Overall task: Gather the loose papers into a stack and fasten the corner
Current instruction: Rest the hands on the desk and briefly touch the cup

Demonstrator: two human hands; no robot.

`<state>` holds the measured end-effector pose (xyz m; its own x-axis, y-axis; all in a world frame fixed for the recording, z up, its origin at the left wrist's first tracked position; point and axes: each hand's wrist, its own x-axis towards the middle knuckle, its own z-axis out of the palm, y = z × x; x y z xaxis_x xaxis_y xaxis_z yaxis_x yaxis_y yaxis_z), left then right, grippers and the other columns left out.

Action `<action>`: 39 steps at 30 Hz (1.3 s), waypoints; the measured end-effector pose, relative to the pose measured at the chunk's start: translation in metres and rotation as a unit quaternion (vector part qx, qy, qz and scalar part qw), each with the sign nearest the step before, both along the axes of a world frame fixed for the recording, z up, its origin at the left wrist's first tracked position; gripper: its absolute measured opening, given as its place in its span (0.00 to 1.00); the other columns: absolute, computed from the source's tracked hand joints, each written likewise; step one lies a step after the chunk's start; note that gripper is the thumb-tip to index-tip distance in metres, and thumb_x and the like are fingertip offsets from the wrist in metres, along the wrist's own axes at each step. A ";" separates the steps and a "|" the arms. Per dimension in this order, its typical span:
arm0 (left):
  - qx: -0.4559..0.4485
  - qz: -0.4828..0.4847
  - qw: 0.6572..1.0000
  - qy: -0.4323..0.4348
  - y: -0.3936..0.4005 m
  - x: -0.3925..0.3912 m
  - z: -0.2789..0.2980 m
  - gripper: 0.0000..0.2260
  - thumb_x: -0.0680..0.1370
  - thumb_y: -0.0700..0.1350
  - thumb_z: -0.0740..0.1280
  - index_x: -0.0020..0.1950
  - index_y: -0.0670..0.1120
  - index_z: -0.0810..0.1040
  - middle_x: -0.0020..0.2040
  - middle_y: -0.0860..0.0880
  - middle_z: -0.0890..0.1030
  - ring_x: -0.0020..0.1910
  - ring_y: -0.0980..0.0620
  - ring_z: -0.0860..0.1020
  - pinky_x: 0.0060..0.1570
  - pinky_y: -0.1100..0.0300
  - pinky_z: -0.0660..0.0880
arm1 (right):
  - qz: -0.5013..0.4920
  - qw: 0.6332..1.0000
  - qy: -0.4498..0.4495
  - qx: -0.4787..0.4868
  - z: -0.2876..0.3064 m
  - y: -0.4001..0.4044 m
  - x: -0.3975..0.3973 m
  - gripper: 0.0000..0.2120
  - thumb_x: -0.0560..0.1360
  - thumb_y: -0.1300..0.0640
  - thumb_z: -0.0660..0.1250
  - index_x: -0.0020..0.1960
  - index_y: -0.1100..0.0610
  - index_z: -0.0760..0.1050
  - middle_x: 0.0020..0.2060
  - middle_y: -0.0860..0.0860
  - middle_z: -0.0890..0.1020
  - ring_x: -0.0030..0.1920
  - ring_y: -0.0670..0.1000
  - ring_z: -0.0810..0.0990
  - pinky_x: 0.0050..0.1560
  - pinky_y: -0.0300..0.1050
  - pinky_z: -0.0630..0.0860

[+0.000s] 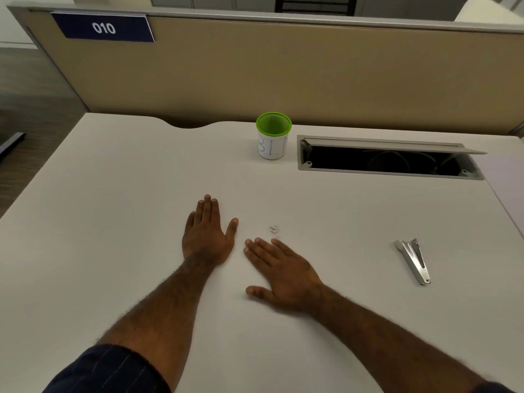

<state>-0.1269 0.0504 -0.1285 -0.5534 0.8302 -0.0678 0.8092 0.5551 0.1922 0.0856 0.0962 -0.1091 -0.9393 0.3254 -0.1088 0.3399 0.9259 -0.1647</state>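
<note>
My left hand [208, 234] lies flat, palm down, on the white desk [113, 222], fingers pointing away from me. My right hand [279, 272] lies flat beside it, fingers spread and angled to the left, thumb toward me. Neither hand holds anything. A small cluster of loose metal staples [273, 229] sits just beyond my right fingertips. A silver stapler [414, 259] lies on its side at the right, well apart from both hands. I cannot make out separate sheets of paper against the white desktop.
A green-rimmed white cup [272, 136] with blue lettering stands at the back centre. An open cable hatch [388, 158] is recessed in the desk at the back right. A tan partition [283, 75] with a blue "010" label [103, 27] bounds the far edge.
</note>
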 end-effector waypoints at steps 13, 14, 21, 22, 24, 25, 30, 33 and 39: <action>-0.006 0.001 1.000 0.021 0.021 -0.004 -0.002 0.36 0.79 0.65 0.44 0.80 0.43 0.47 0.81 0.45 0.48 0.80 0.48 0.48 0.78 0.51 0.47 | -0.312 0.943 0.112 -0.003 -0.007 0.093 0.038 0.35 0.79 0.36 0.47 0.78 0.56 0.48 0.78 0.50 0.49 0.78 0.49 0.45 0.76 0.48 0.44; -0.008 0.001 1.000 0.020 0.021 -0.004 -0.002 0.36 0.79 0.65 0.44 0.80 0.43 0.47 0.81 0.45 0.48 0.80 0.48 0.48 0.77 0.51 0.47 | -0.365 0.923 0.119 -0.011 -0.010 0.095 0.051 0.36 0.78 0.36 0.47 0.78 0.58 0.49 0.78 0.52 0.50 0.78 0.50 0.47 0.76 0.48 0.45; -0.006 0.004 1.000 0.015 0.021 -0.004 0.000 0.37 0.79 0.65 0.44 0.80 0.43 0.47 0.81 0.45 0.47 0.80 0.48 0.47 0.78 0.51 0.48 | -0.398 0.917 0.033 0.007 -0.011 0.070 0.072 0.42 0.76 0.31 0.44 0.78 0.60 0.47 0.78 0.55 0.48 0.78 0.52 0.45 0.77 0.50 0.45; -0.009 0.004 1.000 0.014 0.021 -0.004 0.000 0.37 0.79 0.65 0.45 0.80 0.43 0.46 0.81 0.45 0.47 0.80 0.48 0.47 0.78 0.51 0.48 | -0.389 0.921 0.025 0.010 -0.011 0.065 0.065 0.43 0.75 0.30 0.43 0.78 0.60 0.46 0.78 0.55 0.48 0.78 0.52 0.44 0.77 0.49 0.45; -0.013 0.008 1.000 0.011 0.023 -0.004 0.002 0.37 0.79 0.65 0.45 0.80 0.43 0.46 0.81 0.45 0.46 0.80 0.48 0.47 0.78 0.51 0.47 | -0.377 0.926 0.018 0.004 -0.011 0.058 0.048 0.44 0.75 0.29 0.42 0.78 0.60 0.45 0.78 0.55 0.46 0.78 0.52 0.43 0.77 0.49 0.44; -0.014 0.013 1.000 0.009 0.024 -0.004 0.003 0.37 0.79 0.65 0.45 0.80 0.43 0.46 0.81 0.45 0.46 0.80 0.47 0.47 0.78 0.51 0.47 | -0.374 0.927 0.018 0.001 -0.010 0.056 0.039 0.44 0.75 0.29 0.42 0.78 0.61 0.45 0.78 0.55 0.46 0.78 0.52 0.43 0.77 0.49 0.43; -0.004 0.019 1.000 0.009 0.026 -0.002 0.001 0.37 0.79 0.65 0.45 0.80 0.43 0.47 0.81 0.45 0.47 0.80 0.47 0.48 0.77 0.51 0.48 | -0.348 0.937 0.008 0.001 -0.012 0.054 0.005 0.46 0.73 0.28 0.41 0.78 0.60 0.44 0.78 0.55 0.45 0.78 0.52 0.42 0.77 0.50 0.43; 0.005 0.023 1.000 0.017 0.027 -0.004 -0.001 0.37 0.79 0.66 0.46 0.80 0.43 0.48 0.81 0.45 0.49 0.80 0.47 0.49 0.77 0.50 0.49 | -0.332 0.943 0.011 -0.006 -0.012 0.056 -0.014 0.46 0.73 0.28 0.41 0.78 0.60 0.43 0.78 0.54 0.44 0.78 0.52 0.42 0.77 0.50 0.42; 0.006 0.029 0.999 0.025 0.027 -0.004 -0.003 0.37 0.78 0.66 0.45 0.80 0.44 0.46 0.81 0.46 0.47 0.80 0.49 0.48 0.78 0.51 0.48 | -0.321 0.947 0.014 -0.021 -0.013 0.073 -0.057 0.46 0.73 0.28 0.40 0.77 0.60 0.40 0.78 0.54 0.42 0.77 0.51 0.39 0.76 0.49 0.39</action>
<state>-0.1313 0.0777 -0.1320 -0.6036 0.7968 -0.0294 0.7842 0.5999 0.1582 0.0286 0.1694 -0.1222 -0.5521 0.8262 -0.1121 0.8253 0.5225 -0.2142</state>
